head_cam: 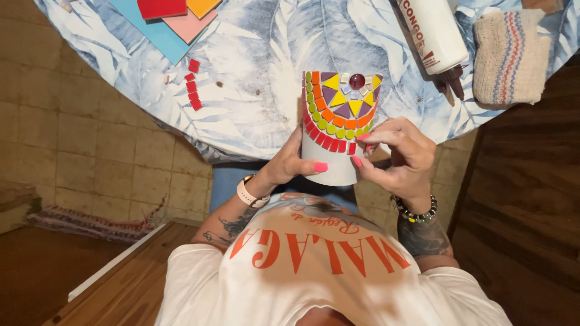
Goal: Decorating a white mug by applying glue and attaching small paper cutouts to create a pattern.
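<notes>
Left hand (289,164) around white mosaic cup (336,127), right hand (396,156) at its red tiles (329,142).

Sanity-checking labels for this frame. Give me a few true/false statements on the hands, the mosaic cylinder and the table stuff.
1. The left hand grips the white cylinder from the side. True.
2. The right hand lies flat on the table. False: its fingertips are at the red tile row on the cylinder's edge.
3. A red round bead sits at the top centre of the mosaic. True.
4. The glue bottle stands upright. False: it lies on its side on the tablecloth.
5. Loose red tiles lie on the tablecloth, apart from the cylinder. True.
6. The knitted cloth covers the cylinder. False: it lies beside the bottle.
</notes>
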